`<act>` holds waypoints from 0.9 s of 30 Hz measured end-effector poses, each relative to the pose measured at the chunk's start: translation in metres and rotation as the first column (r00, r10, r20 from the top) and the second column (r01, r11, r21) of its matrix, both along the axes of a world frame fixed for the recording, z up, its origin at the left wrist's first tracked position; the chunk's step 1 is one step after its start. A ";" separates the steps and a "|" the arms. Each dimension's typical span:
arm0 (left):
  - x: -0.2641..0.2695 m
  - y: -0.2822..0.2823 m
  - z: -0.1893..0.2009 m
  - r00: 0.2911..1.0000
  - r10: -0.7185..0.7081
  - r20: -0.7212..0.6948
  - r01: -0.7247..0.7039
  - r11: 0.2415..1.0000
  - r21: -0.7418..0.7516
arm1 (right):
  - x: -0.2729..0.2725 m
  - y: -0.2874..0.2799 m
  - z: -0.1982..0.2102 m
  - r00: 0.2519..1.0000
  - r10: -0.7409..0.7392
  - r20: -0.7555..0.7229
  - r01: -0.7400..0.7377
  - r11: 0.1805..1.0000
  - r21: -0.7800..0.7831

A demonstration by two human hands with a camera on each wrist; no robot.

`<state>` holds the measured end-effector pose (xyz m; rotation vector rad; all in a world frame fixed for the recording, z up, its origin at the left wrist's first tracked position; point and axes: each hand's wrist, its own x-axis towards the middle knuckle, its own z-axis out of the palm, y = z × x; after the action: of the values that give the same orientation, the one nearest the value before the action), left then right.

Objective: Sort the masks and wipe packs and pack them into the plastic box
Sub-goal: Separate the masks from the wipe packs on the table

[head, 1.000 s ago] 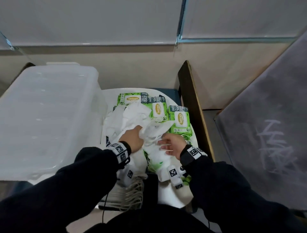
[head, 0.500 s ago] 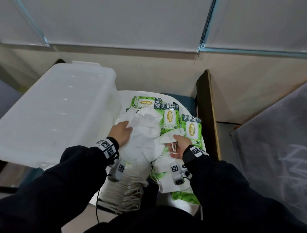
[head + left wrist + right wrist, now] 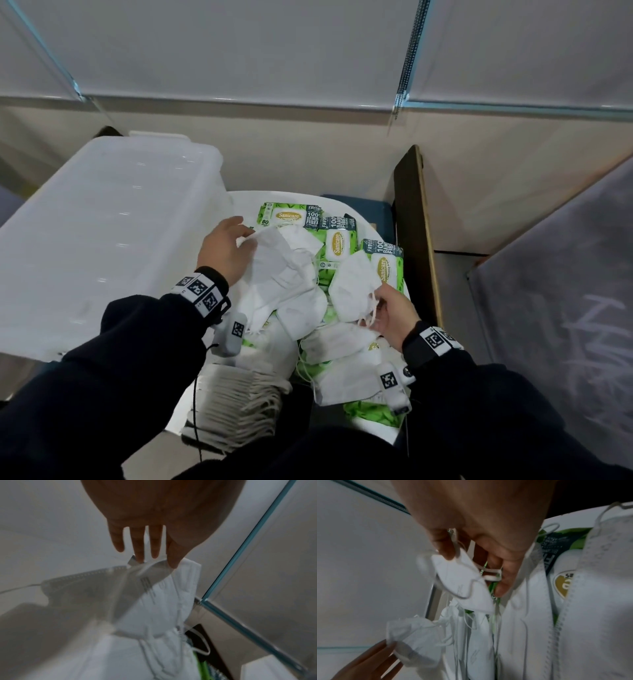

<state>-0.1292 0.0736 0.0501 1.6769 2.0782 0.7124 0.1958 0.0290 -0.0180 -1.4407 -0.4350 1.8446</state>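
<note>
My left hand (image 3: 239, 245) holds a bunch of white masks (image 3: 277, 270) by one edge, lifted above the pile; in the left wrist view its fingers (image 3: 139, 547) lie straight along the top mask (image 3: 154, 595). My right hand (image 3: 378, 301) pinches a single white mask (image 3: 349, 287) at its ear-loop end, seen closer in the right wrist view as the mask (image 3: 460, 580). Green wipe packs (image 3: 337, 240) lie behind and under the masks. The translucent plastic box (image 3: 102, 240) stands to the left.
A neat stack of masks (image 3: 239, 397) sits at the near edge of the small white table (image 3: 246, 198), with loose masks (image 3: 342, 377) beside it. A dark wooden board (image 3: 414, 222) stands along the right, a grey panel (image 3: 565, 308) beyond it.
My left hand has lifted its bunch of masks up and away toward the box side. My right hand has pulled one mask off the pile and raised it.
</note>
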 end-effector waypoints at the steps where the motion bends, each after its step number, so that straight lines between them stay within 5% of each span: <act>1: 0.002 0.000 0.006 1.000 -0.021 0.015 0.020 0.998 0.067 | 0.003 0.000 0.000 0.996 -0.036 -0.081 0.035 0.999 -0.018; 6: 0.025 -0.009 0.036 0.988 0.002 0.155 -0.022 0.991 0.129 | 0.004 0.002 0.010 0.994 -0.007 -0.105 0.004 1.000 -0.023; 9: 0.042 -0.013 0.038 0.954 -0.067 0.291 0.094 0.992 -0.078 | -0.011 0.002 0.017 0.983 0.167 0.073 -0.169 0.985 0.026; 12: 0.058 -0.024 0.020 0.887 -0.054 0.458 0.226 0.917 -0.329 | -0.028 -0.001 0.025 0.954 0.213 0.209 -0.216 0.976 -0.008; 18: 0.069 -0.045 -0.012 0.555 0.272 0.786 0.241 0.852 -0.464 | -0.032 -0.004 0.027 0.998 -0.005 -0.061 0.004 1.000 -0.017; 24: 0.073 -0.049 -0.022 0.504 0.280 0.817 0.173 0.894 -0.413 | -0.042 -0.019 0.046 0.946 0.103 -0.309 -0.063 0.988 0.138; 27: 0.072 -0.053 -0.022 0.260 0.380 0.888 0.220 0.872 -0.438 | -0.049 -0.027 0.052 0.939 0.131 -0.318 -0.079 0.982 0.172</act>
<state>-0.0576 0.0204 0.0278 0.4644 1.1868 0.8374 0.1465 0.0023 0.0342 -0.9967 -0.4840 2.0409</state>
